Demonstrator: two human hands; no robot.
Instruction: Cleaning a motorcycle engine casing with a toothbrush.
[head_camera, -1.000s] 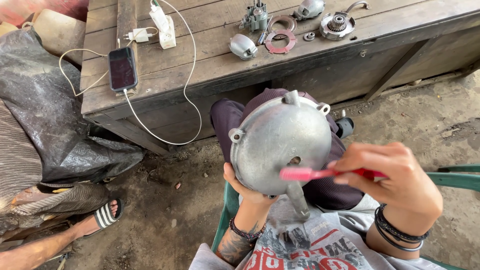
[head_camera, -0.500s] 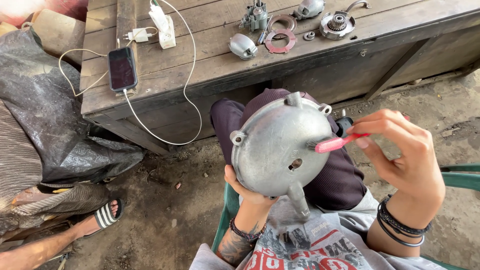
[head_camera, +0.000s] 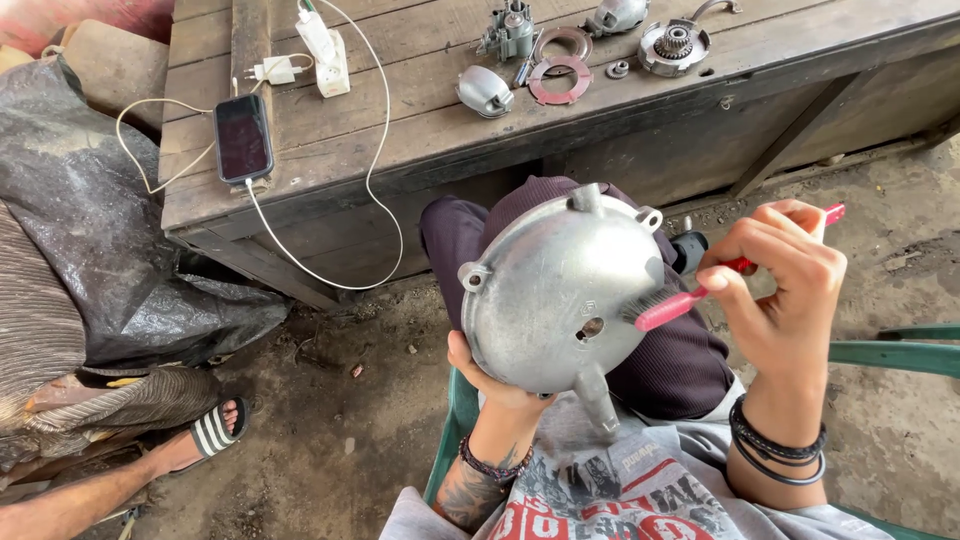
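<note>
Red toothbrush (head_camera: 690, 298) gripped by right hand (head_camera: 780, 285) — left hand (head_camera: 490, 380) cradles cover (head_camera: 560, 290).

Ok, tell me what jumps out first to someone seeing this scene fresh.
The round grey metal cover at centre, propped up from below by the left hand. The right hand presses a pink toothbrush against its face. Behind, a wooden bench carries a charging phone and scattered engine parts.

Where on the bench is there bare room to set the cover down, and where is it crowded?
Bare planks lie between the phone and the grey cap, crossed only by the white cable. The front edge right of the cap, below the red gasket, is also bare. The back strip is crowded: charger, carburettor, gear hub.
</note>
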